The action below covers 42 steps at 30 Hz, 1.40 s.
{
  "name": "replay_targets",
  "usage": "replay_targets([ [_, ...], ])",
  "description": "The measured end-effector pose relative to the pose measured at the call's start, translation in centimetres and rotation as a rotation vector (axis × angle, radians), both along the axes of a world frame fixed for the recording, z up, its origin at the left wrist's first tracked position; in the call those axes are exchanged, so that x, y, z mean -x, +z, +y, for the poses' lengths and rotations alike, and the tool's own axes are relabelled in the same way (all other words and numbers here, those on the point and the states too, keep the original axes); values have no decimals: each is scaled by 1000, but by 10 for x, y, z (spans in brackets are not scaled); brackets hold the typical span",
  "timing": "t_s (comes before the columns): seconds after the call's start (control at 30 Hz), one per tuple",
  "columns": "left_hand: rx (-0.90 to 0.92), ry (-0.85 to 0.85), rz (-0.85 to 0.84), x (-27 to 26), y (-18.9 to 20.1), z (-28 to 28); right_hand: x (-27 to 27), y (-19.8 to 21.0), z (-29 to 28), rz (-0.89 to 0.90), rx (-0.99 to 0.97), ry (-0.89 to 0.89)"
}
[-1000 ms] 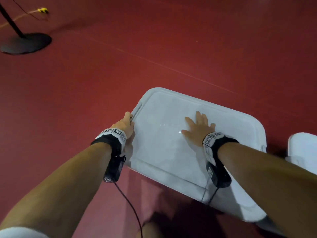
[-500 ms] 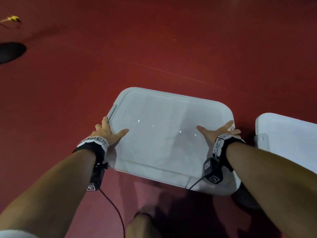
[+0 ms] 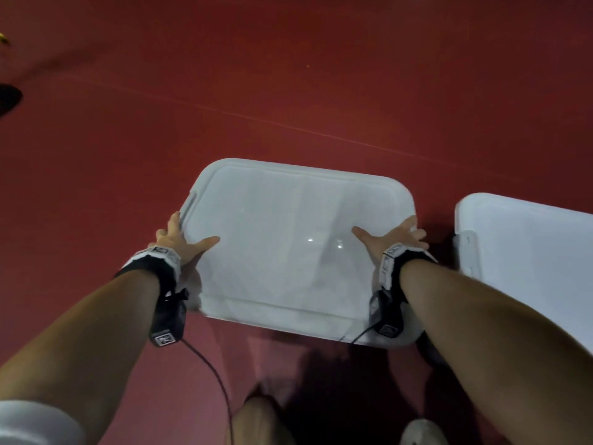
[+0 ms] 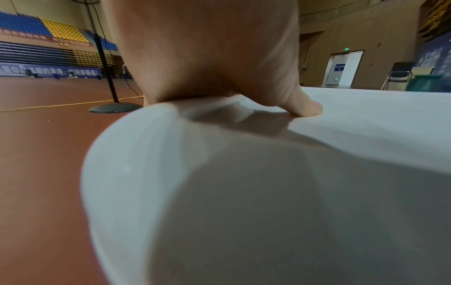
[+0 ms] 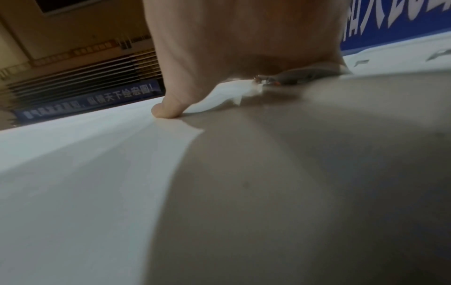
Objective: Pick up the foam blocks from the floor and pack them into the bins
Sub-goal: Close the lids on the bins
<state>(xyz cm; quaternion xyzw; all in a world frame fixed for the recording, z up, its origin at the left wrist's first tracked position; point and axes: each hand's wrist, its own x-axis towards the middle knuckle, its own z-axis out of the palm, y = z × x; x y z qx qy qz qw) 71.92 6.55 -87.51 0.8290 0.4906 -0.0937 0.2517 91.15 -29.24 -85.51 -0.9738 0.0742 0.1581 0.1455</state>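
A white bin with its lid [image 3: 288, 245] on stands on the red floor in front of me. My left hand [image 3: 179, 239] presses on the lid's left edge, fingers spread over the rim and thumb [image 4: 307, 108] flat on the lid [image 4: 341, 135]. At the right edge my right hand [image 3: 394, 239] presses the same way, its thumb [image 5: 165, 110] lying on the lid [image 5: 73, 154]. Neither hand holds anything. No foam blocks are in view.
A second white lidded bin [image 3: 529, 258] stands close to the right of the first. A black stand base [image 4: 114, 109] and a yellow cable [image 4: 61, 105] lie on the floor far to the left. My knee [image 3: 260, 419] and shoe [image 3: 423, 431] are just below the bin.
My right hand slid from the middle of the lid out to its right edge. The left hand shifted back along the left edge, its thumb now on the lid.
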Motion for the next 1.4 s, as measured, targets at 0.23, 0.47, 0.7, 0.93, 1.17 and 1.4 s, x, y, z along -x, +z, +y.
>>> replay_targets([
  [0.23, -98, 58, 51, -10, -3, -5, -8, -8, -1, -19, -28, -6],
  [0.47, 58, 155, 114, -18, 13, -16, -2, 2, 0, 47, -35, -16],
  [0.7, 114, 170, 195, -33, 41, -21, -10, 14, -13, 169, -158, -78],
  [0.93, 267, 118, 82, -42, 44, 8, -1, 19, 1, 168, -169, -312],
  [1.17, 287, 122, 58, -46, 44, 19, -13, 20, -1, 206, -193, -317],
  [1.4, 235, 117, 35, -38, 121, 22, -20, 81, 1, 166, -245, -291],
])
